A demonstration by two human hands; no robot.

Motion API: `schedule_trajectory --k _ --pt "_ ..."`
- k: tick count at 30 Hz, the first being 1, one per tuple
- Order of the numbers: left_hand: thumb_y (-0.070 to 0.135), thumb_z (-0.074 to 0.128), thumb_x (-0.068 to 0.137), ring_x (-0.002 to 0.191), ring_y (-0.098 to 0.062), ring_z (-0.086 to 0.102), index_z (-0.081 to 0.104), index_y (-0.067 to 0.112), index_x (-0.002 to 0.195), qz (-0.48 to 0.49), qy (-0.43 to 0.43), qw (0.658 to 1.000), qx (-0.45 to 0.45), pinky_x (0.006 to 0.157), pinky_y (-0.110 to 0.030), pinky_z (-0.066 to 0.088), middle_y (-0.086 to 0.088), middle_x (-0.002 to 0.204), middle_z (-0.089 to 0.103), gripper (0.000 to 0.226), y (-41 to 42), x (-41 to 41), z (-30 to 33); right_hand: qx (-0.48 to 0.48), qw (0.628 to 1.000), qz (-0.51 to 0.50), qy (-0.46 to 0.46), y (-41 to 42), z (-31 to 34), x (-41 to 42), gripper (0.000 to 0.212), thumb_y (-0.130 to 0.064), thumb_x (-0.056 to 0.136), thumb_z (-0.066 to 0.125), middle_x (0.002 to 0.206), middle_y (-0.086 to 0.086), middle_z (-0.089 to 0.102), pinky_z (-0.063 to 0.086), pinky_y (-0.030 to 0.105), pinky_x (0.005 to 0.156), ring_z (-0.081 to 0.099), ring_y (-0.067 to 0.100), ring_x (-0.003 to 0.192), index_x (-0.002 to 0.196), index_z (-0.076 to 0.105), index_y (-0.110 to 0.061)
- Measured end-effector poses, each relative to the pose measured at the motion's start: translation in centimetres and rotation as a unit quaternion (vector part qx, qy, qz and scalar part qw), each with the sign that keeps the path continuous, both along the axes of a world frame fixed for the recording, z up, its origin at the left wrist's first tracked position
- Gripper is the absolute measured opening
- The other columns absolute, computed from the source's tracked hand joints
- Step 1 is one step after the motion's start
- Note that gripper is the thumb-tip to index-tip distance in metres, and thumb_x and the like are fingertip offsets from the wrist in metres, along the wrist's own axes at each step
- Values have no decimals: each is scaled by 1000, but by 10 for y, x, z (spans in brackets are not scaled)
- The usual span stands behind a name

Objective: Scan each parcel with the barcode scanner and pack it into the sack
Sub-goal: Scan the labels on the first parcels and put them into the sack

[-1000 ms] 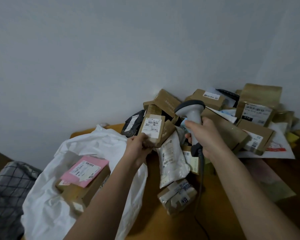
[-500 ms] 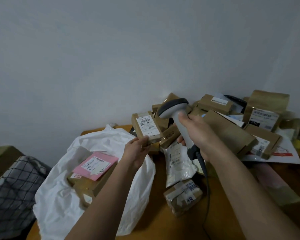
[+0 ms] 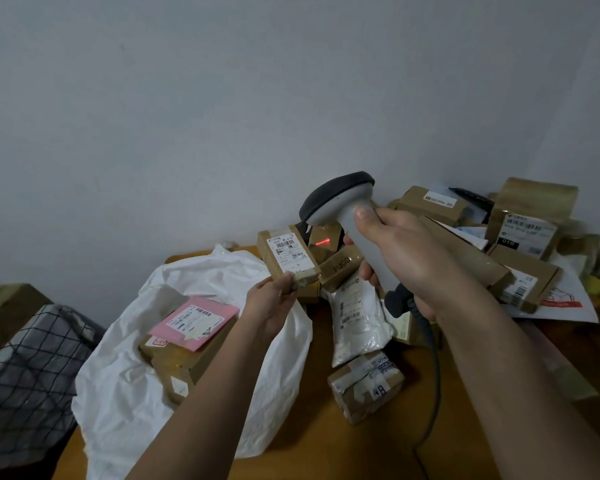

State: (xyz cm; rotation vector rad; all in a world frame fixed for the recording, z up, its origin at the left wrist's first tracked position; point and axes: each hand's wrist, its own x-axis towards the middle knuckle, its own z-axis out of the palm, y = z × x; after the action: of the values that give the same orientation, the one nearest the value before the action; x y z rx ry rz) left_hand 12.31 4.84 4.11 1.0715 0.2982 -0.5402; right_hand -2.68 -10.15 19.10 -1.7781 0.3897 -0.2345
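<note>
My left hand [image 3: 272, 304] pinches the lower end of a small brown parcel [image 3: 287, 255], its white barcode label facing up. My right hand [image 3: 400, 258] grips the handle of the grey barcode scanner [image 3: 340, 200], whose dark head points down and left at the parcel. A red scan line [image 3: 323, 241] falls on a box just right of the held parcel. The white sack [image 3: 129, 386] lies open at the lower left, holding a brown box with a pink parcel [image 3: 196, 322] on top.
A heap of brown boxes [image 3: 520, 237] and mailers fills the back right of the wooden table [image 3: 309, 438]. A white plastic mailer [image 3: 355, 317] and a taped small box [image 3: 366, 384] lie near the sack. The scanner cable [image 3: 430, 393] trails toward me. Checked fabric [image 3: 25, 375] sits at left.
The scanner rose and tilted toward the parcel, and its red line is now lit. My left hand lifted the parcel up and turned its label toward the scanner.
</note>
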Motion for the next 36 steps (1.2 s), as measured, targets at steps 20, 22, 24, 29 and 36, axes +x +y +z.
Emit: schedule_trajectory --k 20,22,24,29,36 --pt "16 61 93 102 -33 60 52 12 122 216 -23 904 368 66 -40 57 -13 117 59 30 96 12 -15 26 999 16 30 28 -15 17 31 -42 102 42 64 7 60 43 19 41 54 3 39 104 59 -16" --pt "21 61 93 96 -33 62 61 9 122 155 -14 886 437 75 -41 58 -14 113 63 31 105 10 -27 35 999 15 34 28 -18 19 32 -42 102 42 66 8 60 43 19 41 54 3 39 105 58 -15" --pt "20 61 94 88 -32 63 66 6 118 102 -11 874 476 70 -37 58 -12 100 63 29 108 6 -34 46 998 9 39 27 -21 20 31 -42 102 43 66 9 60 42 19 41 54 3 39 104 58 -15" --pt "24 56 94 124 -38 42 61 22 126 45 -106 775 622 99 -43 43 -17 142 37 32 81 3 -31 58 997 -32 48 12 -34 17 28 -40 103 43 71 9 60 40 15 36 54 3 37 100 57 -17" --pt "12 62 91 86 -9 57 63 15 109 -123 -496 722 467 73 -18 48 2 104 58 18 -7 -38 -39 55 990 -81 102 -25 -64 2 36 -46 100 43 72 7 60 44 23 44 59 4 42 98 60 -15"
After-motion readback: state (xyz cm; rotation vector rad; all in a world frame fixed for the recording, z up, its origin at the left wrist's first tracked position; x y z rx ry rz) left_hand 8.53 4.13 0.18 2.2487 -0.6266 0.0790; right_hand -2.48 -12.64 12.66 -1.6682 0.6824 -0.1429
